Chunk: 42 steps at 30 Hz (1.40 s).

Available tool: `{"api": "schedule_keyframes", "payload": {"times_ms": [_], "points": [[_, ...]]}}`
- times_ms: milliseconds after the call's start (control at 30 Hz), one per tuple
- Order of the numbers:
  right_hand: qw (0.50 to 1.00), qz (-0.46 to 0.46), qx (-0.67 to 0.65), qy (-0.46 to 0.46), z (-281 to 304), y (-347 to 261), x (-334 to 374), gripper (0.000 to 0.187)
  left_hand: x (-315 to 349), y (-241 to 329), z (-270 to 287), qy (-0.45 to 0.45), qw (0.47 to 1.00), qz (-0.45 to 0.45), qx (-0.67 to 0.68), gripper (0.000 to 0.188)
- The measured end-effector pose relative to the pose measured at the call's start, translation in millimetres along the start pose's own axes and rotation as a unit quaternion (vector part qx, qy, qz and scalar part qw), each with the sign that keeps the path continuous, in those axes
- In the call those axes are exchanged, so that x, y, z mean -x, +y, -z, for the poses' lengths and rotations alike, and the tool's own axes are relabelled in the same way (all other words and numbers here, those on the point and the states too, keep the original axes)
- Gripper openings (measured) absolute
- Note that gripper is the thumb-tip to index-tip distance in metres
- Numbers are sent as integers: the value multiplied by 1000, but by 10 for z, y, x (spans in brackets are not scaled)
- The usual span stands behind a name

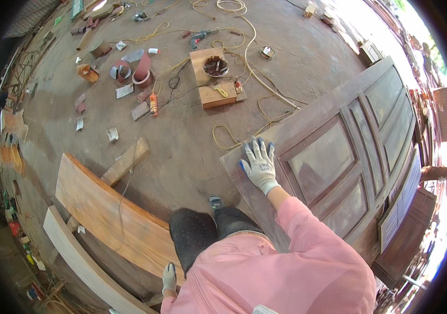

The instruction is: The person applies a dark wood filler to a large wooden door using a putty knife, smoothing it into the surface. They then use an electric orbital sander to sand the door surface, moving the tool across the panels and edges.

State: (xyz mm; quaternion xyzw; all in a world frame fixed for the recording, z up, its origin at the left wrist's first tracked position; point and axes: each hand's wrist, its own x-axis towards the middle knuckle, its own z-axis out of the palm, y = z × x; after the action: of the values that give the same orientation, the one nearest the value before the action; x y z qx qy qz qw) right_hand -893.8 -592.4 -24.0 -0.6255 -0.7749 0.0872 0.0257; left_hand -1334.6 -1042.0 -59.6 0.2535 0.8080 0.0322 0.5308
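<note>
My right hand (260,166), in a white knit glove with blue fingertips, lies flat with spread fingers near the left edge of a dark panelled wooden door (302,133). It holds nothing. My left hand (169,277), gloved the same way, hangs low by my side, beside the right end of a broad wooden plank (109,206). Its fingers point away from me and look stretched, with nothing seen in them. Whether it touches the plank I cannot tell. The door has several raised panels with whitish, dusty-looking patches.
Ahead, a wooden block (218,97) bears a bowl of dark stuff (215,66) and a yellow-handled scraper (221,91). A power drill (201,36), cords and a yellow hose (255,34) lie behind it. Sandpaper rolls (142,73) stand left. A pale curved board (85,267) lies near left.
</note>
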Motion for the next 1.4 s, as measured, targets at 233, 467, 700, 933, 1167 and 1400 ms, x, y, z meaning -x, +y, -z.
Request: {"api": "schedule_keyframes", "payload": {"times_ms": [233, 467, 700, 933, 1167, 1400], "points": [[964, -259, 43, 31, -47, 167, -389, 61, -1252, 156, 892, -50, 917, -228, -324, 42], [925, -363, 109, -10, -6, 509, -1255, 49, -2974, 3223, 2090, 24, 925, -269, -267, 42], [982, -183, -39, 29, -858, 501, -3259, 35, -3894, 5069, 1682, -25, 924, -274, -265, 51], [977, -175, -97, -67, -2555, 1372, -5160, 30, -4341, 5439, 859, -106, 865, -208, -444, 68], [989, -103, 66, -78, -3916, 2194, -6560, 19, -4903, 6065, 363, -189, 816, -237, -493, 68], [965, 28, 219, -144, -4214, 2350, -7001, 15, -5139, 7309, 383, -149, 837, -301, -432, 60]]}}
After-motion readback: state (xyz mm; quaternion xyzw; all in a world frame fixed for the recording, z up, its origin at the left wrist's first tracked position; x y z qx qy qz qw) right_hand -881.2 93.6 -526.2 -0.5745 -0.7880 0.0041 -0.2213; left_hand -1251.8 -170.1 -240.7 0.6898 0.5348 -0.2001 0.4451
